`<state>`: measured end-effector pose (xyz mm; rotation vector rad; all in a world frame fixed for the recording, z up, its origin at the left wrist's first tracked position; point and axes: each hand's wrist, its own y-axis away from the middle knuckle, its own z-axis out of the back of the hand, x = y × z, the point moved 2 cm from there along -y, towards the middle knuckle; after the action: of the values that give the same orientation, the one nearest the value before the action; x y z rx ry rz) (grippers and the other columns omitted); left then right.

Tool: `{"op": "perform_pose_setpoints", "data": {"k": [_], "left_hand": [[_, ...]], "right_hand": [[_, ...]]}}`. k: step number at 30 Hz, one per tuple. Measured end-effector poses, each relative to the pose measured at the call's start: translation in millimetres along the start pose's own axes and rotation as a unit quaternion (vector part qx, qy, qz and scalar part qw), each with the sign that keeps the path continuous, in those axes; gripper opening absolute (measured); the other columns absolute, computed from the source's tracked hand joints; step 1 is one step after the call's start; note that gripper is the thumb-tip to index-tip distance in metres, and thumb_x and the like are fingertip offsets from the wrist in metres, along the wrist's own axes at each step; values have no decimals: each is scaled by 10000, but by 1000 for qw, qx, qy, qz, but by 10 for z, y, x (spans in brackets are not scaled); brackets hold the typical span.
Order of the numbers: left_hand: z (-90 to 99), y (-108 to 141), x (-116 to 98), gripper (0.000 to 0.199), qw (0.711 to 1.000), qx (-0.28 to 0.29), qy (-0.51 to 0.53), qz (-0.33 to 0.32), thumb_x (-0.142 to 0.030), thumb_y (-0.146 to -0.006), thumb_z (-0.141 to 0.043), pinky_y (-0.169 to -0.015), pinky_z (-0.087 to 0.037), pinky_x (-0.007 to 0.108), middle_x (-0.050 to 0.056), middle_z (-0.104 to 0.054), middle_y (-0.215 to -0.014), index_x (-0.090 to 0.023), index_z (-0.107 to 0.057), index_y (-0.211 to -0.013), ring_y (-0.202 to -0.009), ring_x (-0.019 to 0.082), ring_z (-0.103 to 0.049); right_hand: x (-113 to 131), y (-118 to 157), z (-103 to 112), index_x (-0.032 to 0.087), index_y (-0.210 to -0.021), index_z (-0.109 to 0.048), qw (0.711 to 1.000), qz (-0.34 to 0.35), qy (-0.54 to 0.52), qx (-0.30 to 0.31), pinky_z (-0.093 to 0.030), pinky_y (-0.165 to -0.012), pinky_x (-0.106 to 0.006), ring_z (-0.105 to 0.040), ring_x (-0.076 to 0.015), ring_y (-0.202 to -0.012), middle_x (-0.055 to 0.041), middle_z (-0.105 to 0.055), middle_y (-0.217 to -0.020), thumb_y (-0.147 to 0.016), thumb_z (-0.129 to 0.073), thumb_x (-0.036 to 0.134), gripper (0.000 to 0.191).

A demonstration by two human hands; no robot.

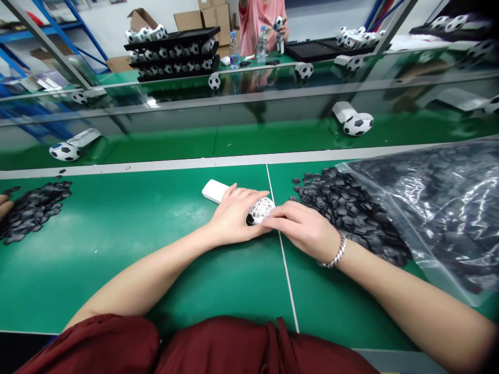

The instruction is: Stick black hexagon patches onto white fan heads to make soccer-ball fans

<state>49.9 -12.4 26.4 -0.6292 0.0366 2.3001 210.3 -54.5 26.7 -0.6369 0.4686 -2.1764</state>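
Note:
A white part with a flat handle and a ball-shaped end (pixel 261 210) lies on the green table in front of me. My left hand (pixel 237 214) wraps round it near the ball, with the handle sticking out to the upper left. The ball shows a white lattice with open cells and a dark patch at its lower left. My right hand (pixel 300 226), with a bracelet at the wrist, has its fingers pinched together at the ball's right side; what is between the fingertips is hidden. A pile of small black pieces (pixel 351 208) lies just beyond my right hand.
A clear bag of black pieces (pixel 448 208) lies at the right. Another black pile (pixel 35 210) is at the far left, beside another person's fingers (pixel 4 205). Football-shaped parts (pixel 358 124) rest on the green strip ahead. Across it, a person in pink (pixel 262 26) stands near stacked black trays (pixel 175 52).

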Motion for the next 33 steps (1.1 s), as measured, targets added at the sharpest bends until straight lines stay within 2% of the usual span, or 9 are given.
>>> {"op": "perform_pose_setpoints", "data": {"k": [6, 11, 15, 17, 19, 23, 27, 29, 33], "left_hand": [[-19, 3, -18, 608, 1000, -9, 5, 5, -461, -683, -620, -1072, -143, 486, 52, -561, -1166, -215, -448, -1212, -1114, 232, -471], [1, -1, -7, 633, 1000, 3, 20, 9, -501, -674, -622, -1072, -142, 486, 56, -552, -1187, -219, -447, -1214, -1134, 231, -460], [-4, 0, -3, 592, 1000, 4, 23, 15, -484, -692, -612, -1073, -139, 483, 52, -559, -1177, -220, -458, -1199, -1131, 227, -464], [-9, -2, -6, 593, 999, 2, 24, 21, -468, -678, -628, -1073, -142, 482, 50, -564, -1168, -217, -464, -1189, -1123, 228, -470], [-16, -6, -12, 588, 999, -3, 24, 27, -454, -666, -639, -1071, -147, 484, 47, -569, -1158, -220, -469, -1178, -1113, 230, -476], [-31, -11, -32, 567, 999, -12, 18, 36, -420, -661, -638, -1067, -159, 486, 43, -575, -1129, -222, -471, -1165, -1093, 235, -482], [-49, -10, -51, 555, 999, -16, 18, 41, -398, -665, -632, -1069, -165, 475, 51, -577, -1117, -207, -474, -1161, -1084, 231, -484], [-54, -9, -57, 536, 999, -27, 20, 39, -393, -672, -628, -1057, -201, 459, 57, -580, -1112, -195, -485, -1149, -1073, 230, -489], [-67, 5, -53, 490, 998, -48, 18, 28, -388, -686, -615, -975, -324, 427, 58, -589, -1092, -195, -506, -1124, -1030, 234, -504]], "right_hand": [[-9, 11, -66, 207, -890, -600, 990, -77, -96, -65, -495, -748, -290, -582, -139, -812, -34, -637, -845, -847, -482, 138, 144], [-14, 30, -72, 220, -873, -602, 989, -88, -98, -68, -503, -736, -297, -581, -147, -826, -42, -604, -855, -854, -464, 156, 154], [-70, 34, -71, 207, -919, -577, 981, -145, -109, -67, -508, -701, -319, -575, -167, -794, -58, -585, -885, -816, -539, 217, 110], [-107, 34, -77, 193, -944, -558, 975, -176, -119, -66, -512, -635, -309, -566, -172, -764, -73, -571, -903, -779, -592, 257, 181], [-139, 35, -93, 193, -981, -538, 968, -202, -135, -64, -515, -596, -302, -561, -193, -814, -91, -563, -956, -754, -617, 284, 257], [-176, 53, -146, 212, -1084, -489, 951, -236, -192, -58, -532, -692, -331, -522, -237, -1025, -105, -535, -1129, -744, -619, 288, 372], [-193, 76, -204, 224, -1155, -425, 918, -264, -293, -34, -520, -770, -340, -499, -228, -1111, -100, -510, -1207, -753, -610, 268, 445], [-196, 77, -222, 222, -1142, -426, 906, -277, -318, -30, -522, -741, -326, -500, -229, -1114, -102, -519, -1196, -750, -613, 268, 437], [-204, 49, -236, 220, -1084, -455, 899, -291, -325, -40, -519, -658, -295, -522, -228, -1082, -101, -544, -1150, -723, -635, 276, 408]]}}
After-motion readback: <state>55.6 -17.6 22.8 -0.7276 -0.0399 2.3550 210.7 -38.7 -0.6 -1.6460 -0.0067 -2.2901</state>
